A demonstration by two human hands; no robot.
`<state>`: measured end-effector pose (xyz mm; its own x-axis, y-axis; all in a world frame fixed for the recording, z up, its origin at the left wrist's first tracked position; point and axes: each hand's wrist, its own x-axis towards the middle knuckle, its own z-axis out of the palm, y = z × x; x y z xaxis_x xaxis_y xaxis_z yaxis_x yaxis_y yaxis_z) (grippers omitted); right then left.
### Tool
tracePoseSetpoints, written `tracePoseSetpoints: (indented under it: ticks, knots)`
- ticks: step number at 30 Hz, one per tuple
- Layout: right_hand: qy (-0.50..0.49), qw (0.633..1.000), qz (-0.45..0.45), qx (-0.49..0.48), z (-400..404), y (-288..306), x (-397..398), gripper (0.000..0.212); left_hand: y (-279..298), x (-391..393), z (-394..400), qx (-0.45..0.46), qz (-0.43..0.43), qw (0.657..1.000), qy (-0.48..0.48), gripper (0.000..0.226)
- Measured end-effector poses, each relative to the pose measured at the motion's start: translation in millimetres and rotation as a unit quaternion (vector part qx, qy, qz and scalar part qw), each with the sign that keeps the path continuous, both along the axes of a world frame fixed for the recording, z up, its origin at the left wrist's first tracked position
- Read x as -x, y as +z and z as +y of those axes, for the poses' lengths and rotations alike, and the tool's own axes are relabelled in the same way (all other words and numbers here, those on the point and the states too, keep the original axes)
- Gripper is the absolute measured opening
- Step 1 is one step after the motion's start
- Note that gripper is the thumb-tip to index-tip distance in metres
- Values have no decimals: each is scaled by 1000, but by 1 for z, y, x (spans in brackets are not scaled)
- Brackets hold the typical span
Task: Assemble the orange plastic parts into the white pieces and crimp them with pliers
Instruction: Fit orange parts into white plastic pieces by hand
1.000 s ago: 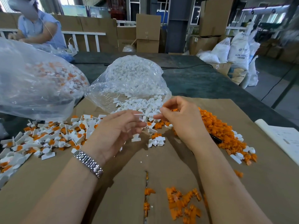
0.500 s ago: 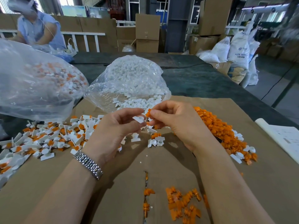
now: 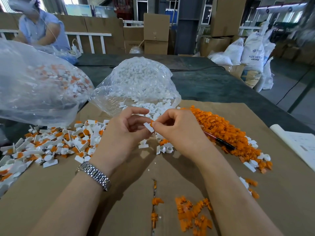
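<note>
the dark counter (image 3: pixel 213 82) fills the middle of the frame, and a brown cardboard sheet (image 3: pixel 119 210) covers its near part and carries all the work. at the upper left lies a big clear bag of finished pieces (image 3: pixel 39 82), white with orange showing through, and at the upper centre a second clear bag of white pieces (image 3: pixel 139 79) spills out toward the hands. on the left of the cardboard is a wide heap of assembled parts (image 3: pixel 56 143), and on the right a long pile of orange plastic parts (image 3: pixel 226 133) with a dark-handled tool (image 3: pixel 223 143) lying half buried in it, probably the pliers, though the head is hidden. a smaller scatter of orange bits (image 3: pixel 192 212) sits at the lower centre. just above the middle of the frame the two hands meet: the left hand (image 3: pixel 124 133) has its grip curled round one white piece (image 3: pixel 149 127), pinching it by the flat tab, while the right hand (image 3: pixel 177 132) pinches a single orange part (image 3: pixel 152 123) between thumb and forefinger, its tip touching the top of the white piece. this looks like the fitting step, with the orange part being seated and not yet pressed home; whether it has entered the socket cannot be told. the next move likely calls for lining the orange part square with the opening and pushing firmly while the left grip holds steady, then reaching right for the tool to crimp.
</note>
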<state>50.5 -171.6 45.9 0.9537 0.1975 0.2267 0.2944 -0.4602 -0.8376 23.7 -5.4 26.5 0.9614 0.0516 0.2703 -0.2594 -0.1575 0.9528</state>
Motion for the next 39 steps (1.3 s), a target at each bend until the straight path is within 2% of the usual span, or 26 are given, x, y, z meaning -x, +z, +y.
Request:
tracePoseSetpoints:
  ticks: [5,7,10,14,18,22,27,28,30,33,39]
  knots:
    - [26,999,25,-2,-6,4,0,7,-1,-1,1,-14,-11,1000,10,45]
    - [65,997,38,0,-14,8,0,15,1,-1,3,5,0,1000,-5,48]
    - [96,994,7,43,-15,9,0,32,2,0,5,19,9,1000,-21,56]
    - [82,993,-58,68,-7,4,1,25,2,1,6,40,15,999,-20,58]
    - [74,991,-96,61,-4,2,1,16,2,1,7,103,40,994,-20,46]
    - [58,987,-140,61,-1,1,1,15,0,0,6,137,74,987,-41,23]
    - [26,976,-201,85,1,-2,0,15,2,-4,8,281,131,949,-52,12]
    - [25,973,-208,93,1,-2,0,15,4,-3,7,279,133,949,-56,7]
    - [26,969,-220,111,1,-2,1,15,3,-2,7,240,127,961,-61,24]
    - [31,968,-221,118,1,-2,1,16,0,-1,9,185,124,974,-42,28]
    - [80,983,-153,55,-2,0,2,24,5,0,10,210,139,967,-41,16]
